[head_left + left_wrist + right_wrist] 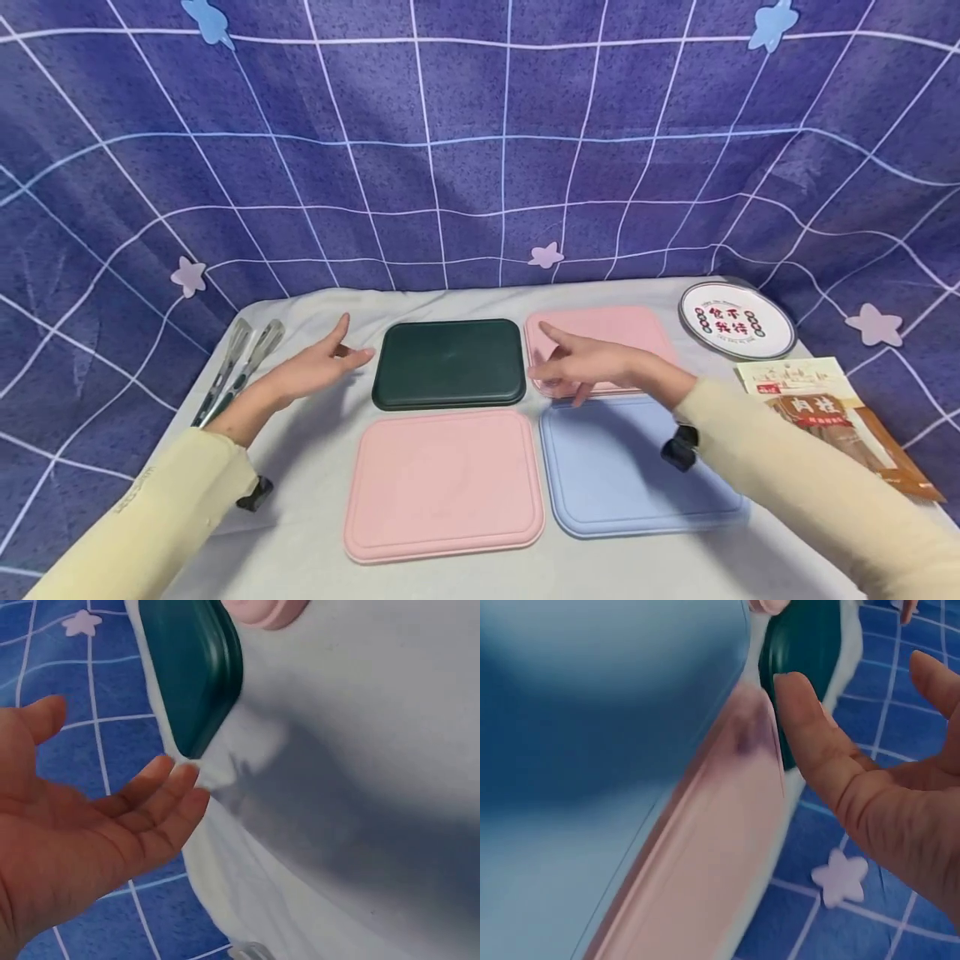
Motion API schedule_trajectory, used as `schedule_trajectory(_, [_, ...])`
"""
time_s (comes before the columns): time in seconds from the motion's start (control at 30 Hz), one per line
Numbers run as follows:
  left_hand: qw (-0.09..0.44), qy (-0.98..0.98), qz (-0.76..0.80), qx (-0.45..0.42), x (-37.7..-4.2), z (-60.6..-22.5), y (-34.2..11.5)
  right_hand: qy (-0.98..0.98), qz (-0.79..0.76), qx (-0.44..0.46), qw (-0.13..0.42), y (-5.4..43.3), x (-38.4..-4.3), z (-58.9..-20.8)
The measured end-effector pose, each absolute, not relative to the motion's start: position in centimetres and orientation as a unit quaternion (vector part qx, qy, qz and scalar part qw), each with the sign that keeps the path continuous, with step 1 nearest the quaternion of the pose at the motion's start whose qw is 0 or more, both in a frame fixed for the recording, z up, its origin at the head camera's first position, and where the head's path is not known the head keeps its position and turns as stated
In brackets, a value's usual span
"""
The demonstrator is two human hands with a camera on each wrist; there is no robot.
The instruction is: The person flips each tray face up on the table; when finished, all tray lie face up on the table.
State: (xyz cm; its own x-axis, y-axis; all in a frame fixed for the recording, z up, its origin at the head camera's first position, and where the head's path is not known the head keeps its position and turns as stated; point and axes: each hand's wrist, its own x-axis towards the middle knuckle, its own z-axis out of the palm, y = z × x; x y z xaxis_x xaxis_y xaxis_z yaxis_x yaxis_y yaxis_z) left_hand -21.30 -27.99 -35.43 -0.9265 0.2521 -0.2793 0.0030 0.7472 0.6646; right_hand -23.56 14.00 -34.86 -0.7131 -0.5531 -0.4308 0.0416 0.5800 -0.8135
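My left hand point(322, 364) hovers left of a flat-topped dark green rectangular box point(450, 364), fingers loosely extended and thumb raised. The left wrist view shows those fingertips point(184, 780) close to the corner of the green box point(191, 667). Above a pink box point(622, 321) at the back right is my right hand point(588, 360), its fingers spread and partly covering that box. Neither hand holds anything. In front lie a second pink box point(446, 483) and a light blue box point(637, 467); the right forearm overlaps the blue one.
Metal tongs point(243, 362) with dark handles lie at the left edge of the white-covered table point(270, 550). On the right are a round plate point(737, 320) with red lettering and a printed brown food packet point(832, 425). A blue grid-patterned curtain point(465, 167) hangs behind.
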Motion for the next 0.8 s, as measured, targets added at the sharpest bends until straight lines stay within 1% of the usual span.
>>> schedule_trajectory(0.1, [0.221,0.903,0.362,0.068,-21.9,-35.9,-27.8,0.822,-0.418,-0.138,0.361,12.1,-24.4,-35.6])
schedule_trajectory(0.33, [0.283,0.889,0.354,0.071,-22.8,-37.0,-27.2,0.840,-0.380,-0.095,0.377,9.5,-25.8,-36.3])
schedule_trajectory(0.43, [0.302,0.884,0.351,0.072,-23.0,-37.7,-27.1,0.843,-0.368,-0.075,0.386,8.8,-26.2,-36.5])
schedule_trajectory(0.57, [0.311,0.881,0.351,0.062,-23.2,-38.6,-26.9,0.856,-0.336,-0.056,0.388,7.8,-26.7,-36.5])
schedule_trajectory(0.8, [0.300,0.883,0.357,0.054,-23.6,-39.6,-27.1,0.867,-0.279,-0.042,0.410,6.7,-27.9,-36.0])
